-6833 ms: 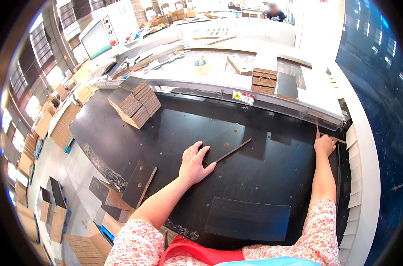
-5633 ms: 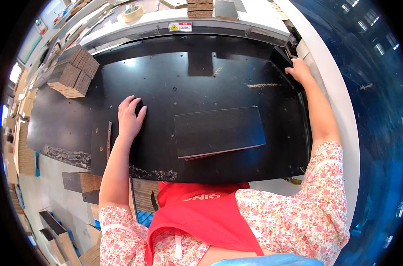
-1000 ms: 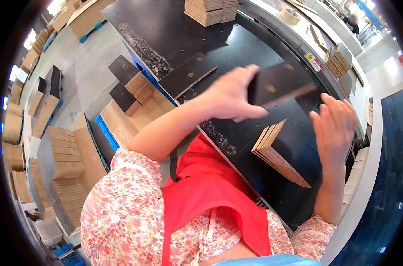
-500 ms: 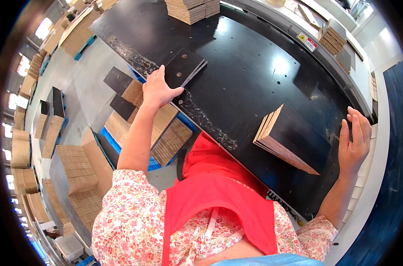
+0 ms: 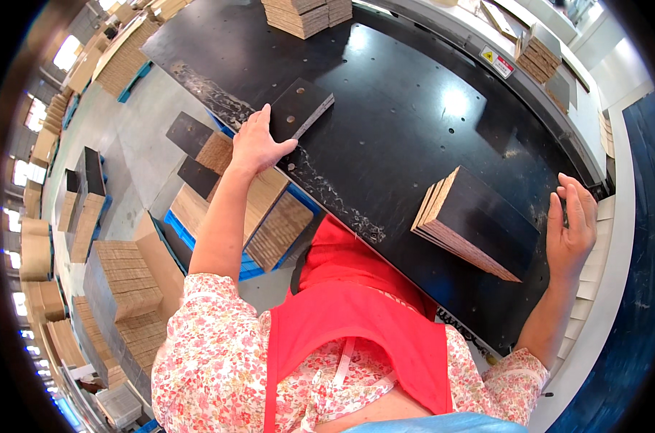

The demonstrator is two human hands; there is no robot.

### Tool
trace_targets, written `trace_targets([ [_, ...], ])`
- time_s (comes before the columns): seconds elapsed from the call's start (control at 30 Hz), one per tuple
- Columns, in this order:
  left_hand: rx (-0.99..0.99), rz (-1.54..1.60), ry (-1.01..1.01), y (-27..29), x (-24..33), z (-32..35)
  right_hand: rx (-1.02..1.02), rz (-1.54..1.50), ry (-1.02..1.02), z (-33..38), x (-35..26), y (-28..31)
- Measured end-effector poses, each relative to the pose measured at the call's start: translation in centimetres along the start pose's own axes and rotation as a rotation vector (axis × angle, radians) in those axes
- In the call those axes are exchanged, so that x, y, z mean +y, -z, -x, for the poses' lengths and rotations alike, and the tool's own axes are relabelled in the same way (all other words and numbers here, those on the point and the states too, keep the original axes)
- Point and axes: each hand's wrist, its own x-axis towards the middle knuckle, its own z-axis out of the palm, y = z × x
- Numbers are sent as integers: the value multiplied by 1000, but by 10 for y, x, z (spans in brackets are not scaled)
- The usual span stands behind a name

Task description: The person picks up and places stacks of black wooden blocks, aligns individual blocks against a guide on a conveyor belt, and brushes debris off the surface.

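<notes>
Fingers and thumb spread, my left hand (image 5: 257,144) rests against the near corner of a small pair of black boards (image 5: 299,107) with round holes, lying at the left edge of the black worktable (image 5: 385,130). The two boards lie one on the other, their edges about even. My right hand (image 5: 573,229) is held at the right edge of the table, fingers stretched out and nothing in them. Between the hands, nearer the right one, sits a stack of black-faced boards (image 5: 486,224) with raw tan edges.
More stacked boards (image 5: 306,16) stand at the table's far end. Beyond the table runs a white machine frame (image 5: 580,123), with a board pile (image 5: 538,54) on it. Below my left arm, wood blocks (image 5: 277,224) lie on a blue pallet (image 5: 252,268). Several loaded pallets fill the left.
The gap that showed between the two boards by my left hand has closed, the upper one now lying flat on the lower. My right hand has shifted only slightly.
</notes>
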Motion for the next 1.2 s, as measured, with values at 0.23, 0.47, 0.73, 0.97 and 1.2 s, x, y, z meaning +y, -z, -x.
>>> trace_targets([
  [0.23, -1, -83, 14, -7, -14, -14, -163, -209, -175, -3, -18, 5],
  [0.47, -22, -87, 88, -2, 3, -33, -756, -139, -90, 19, -21, 18],
  [0.73, 205, -177, -83, -4, 29, -31, -714, -296, -154, 27, -28, 8],
  [0.97, 253, 139, -376, -26, 76, -36, -218, -772, -472, 45, 20, 24],
  [1.2, 121, 146, -337, -82, 104, -54, 326, -1679, -804, 72, 40, 9],
])
